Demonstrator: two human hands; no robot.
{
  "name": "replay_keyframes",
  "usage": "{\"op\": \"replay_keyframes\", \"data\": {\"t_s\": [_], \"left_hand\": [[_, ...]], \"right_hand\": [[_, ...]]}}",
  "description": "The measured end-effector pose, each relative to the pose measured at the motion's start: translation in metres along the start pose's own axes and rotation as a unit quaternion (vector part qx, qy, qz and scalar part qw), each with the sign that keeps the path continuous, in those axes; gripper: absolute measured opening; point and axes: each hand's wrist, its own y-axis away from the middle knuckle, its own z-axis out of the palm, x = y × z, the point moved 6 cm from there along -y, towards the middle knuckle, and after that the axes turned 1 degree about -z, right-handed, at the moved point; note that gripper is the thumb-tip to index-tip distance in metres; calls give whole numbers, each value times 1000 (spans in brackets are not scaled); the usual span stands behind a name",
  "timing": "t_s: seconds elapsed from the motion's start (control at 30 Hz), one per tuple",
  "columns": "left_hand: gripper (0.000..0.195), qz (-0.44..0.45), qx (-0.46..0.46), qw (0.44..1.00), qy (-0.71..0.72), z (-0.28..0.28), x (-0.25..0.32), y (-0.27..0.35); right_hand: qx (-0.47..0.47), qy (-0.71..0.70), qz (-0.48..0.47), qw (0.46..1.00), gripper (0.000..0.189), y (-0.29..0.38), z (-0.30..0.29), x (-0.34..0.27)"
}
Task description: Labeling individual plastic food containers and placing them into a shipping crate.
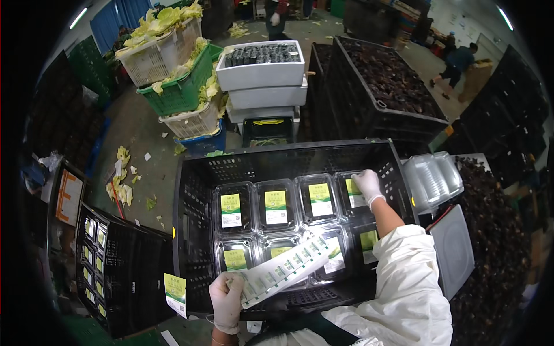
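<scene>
In front of me stands a black plastic crate (285, 149) with two rows of clear plastic clamshell boxes (275, 184). Green, yellow and white labels (275, 207) sit on their lids. My left hand (227, 298), in a white glove, grips one end of a long translucent strip of label backing sheet (281, 272) at the near side. That strip slants up over the front row and partly covers it. My gloved right hand (368, 187) reaches into the far right corner, its fingertips on the label (355, 194) of the box there; their exact hold is hidden.
A single label (175, 294) hangs at the crate's near left corner. Nested clear plastic trays (435, 177), a grey panel (452, 251) and a dark heap of produce (493, 233) lie on the right. Beyond stand white foam boxes (262, 75) and baskets of leaves (173, 93).
</scene>
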Motion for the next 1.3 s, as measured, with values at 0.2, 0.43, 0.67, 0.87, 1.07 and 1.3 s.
{"op": "replay_keyframes", "data": {"t_s": [0.2, 0.43, 0.67, 0.87, 1.07, 1.3], "left_hand": [[7, 9, -18, 1000, -4, 0, 2, 5], [9, -23, -71, 997, 35, 10, 3, 4], [9, -8, -59, 998, 26, -4, -5, 9], [9, 20, -75, 997, 16, -1, -5, 7], [10, 10, -68, 995, 68, 0, -7, 7], [9, 50, -21, 998, 17, -25, 4, 21]], "right_hand": [[38, 96, -28, 994, 46, 16, -31, -32], [-26, -251, -108, 962, 25, 28, 56, -64], [15, 128, -189, 973, 43, 53, 48, -115], [-144, -218, -190, 946, 15, 91, 76, -168], [-3, -22, -416, 909, 13, 111, 125, -220], [-110, 62, -369, 921, 21, 113, 110, -238]]}}
